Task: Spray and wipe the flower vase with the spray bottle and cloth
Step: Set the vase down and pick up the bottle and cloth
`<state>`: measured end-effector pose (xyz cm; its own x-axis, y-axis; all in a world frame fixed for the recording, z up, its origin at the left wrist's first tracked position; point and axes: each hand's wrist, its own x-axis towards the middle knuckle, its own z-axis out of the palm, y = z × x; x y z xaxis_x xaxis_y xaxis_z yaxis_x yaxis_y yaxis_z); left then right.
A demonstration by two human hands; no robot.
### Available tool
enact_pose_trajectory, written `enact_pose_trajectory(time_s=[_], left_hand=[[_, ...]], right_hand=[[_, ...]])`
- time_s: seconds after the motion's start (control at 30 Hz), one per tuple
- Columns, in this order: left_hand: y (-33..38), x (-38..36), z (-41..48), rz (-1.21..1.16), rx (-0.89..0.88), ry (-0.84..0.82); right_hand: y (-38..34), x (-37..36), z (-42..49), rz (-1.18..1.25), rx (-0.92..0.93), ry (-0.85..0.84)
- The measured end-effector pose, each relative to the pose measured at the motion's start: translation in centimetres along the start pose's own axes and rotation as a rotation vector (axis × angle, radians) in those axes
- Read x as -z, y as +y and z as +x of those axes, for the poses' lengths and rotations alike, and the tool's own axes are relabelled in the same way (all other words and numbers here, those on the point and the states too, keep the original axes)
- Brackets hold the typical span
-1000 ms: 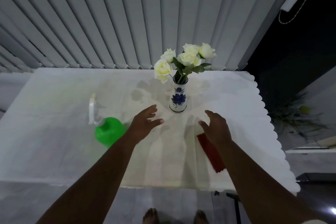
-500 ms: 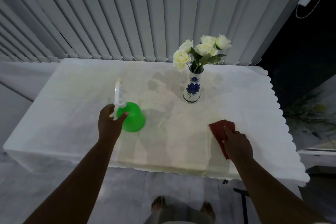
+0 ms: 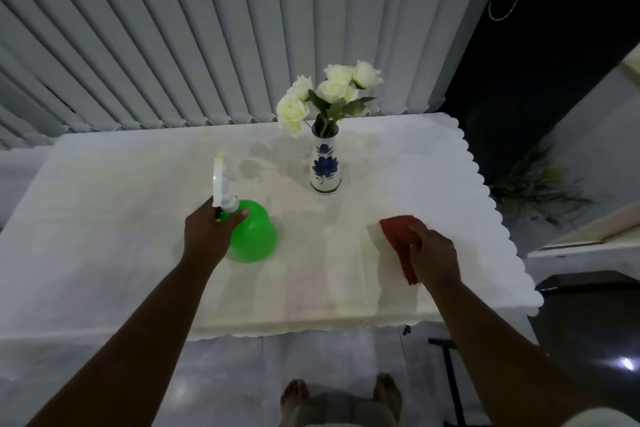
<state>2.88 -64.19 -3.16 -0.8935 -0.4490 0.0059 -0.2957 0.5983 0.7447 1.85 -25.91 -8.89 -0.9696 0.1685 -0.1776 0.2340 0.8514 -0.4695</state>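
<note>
A white vase (image 3: 325, 166) with blue flower print stands upright at the back middle of the table, holding white roses (image 3: 329, 90). In front of it to the left is a green spray bottle (image 3: 254, 232) with a white trigger head. My left hand (image 3: 209, 232) is wrapped around the bottle's neck. To the right, a red cloth (image 3: 398, 236) lies on the tablecloth, and my right hand (image 3: 433, 253) is closed over its near end, fingers curled on it.
A white scalloped tablecloth (image 3: 138, 218) covers the table. Grey vertical blinds (image 3: 207, 45) hang right behind it. A dark opening and a plant (image 3: 540, 184) lie to the right. My bare feet (image 3: 339, 399) stand on the tiled floor at the table's front edge.
Both hands moved away from the vase: the left went left and closed on the spray bottle's neck, the right dropped onto the red cloth and gripped it. The view shifted.
</note>
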Motion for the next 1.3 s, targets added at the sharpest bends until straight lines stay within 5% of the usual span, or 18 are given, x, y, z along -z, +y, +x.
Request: enact_pose_trajectory(time_s=[0.27, 0.8, 1.07, 1.3], left_hand=[[12.5, -10.2, -2.9, -0.106, -0.206, -0.300], [38.0, -38.9, -23.0, -0.116, -0.704, -1.057], [38.7, -48.7, -30.0, -0.004, -0.781, -1.316], [37.6, -50.1, -31.7, 0.007, -0.822, -1.333]], right_hand=[[6.9, 6.5, -1.3, 0.142, -0.101, 0.215], [33.3, 13.9, -14.2, 0.392, -0.860, 0.588], [37.3, 11.6, -15.3, 0.518, -1.076, 0.498], [37.9, 10.3, -15.2, 0.234, -1.074, 0.222]])
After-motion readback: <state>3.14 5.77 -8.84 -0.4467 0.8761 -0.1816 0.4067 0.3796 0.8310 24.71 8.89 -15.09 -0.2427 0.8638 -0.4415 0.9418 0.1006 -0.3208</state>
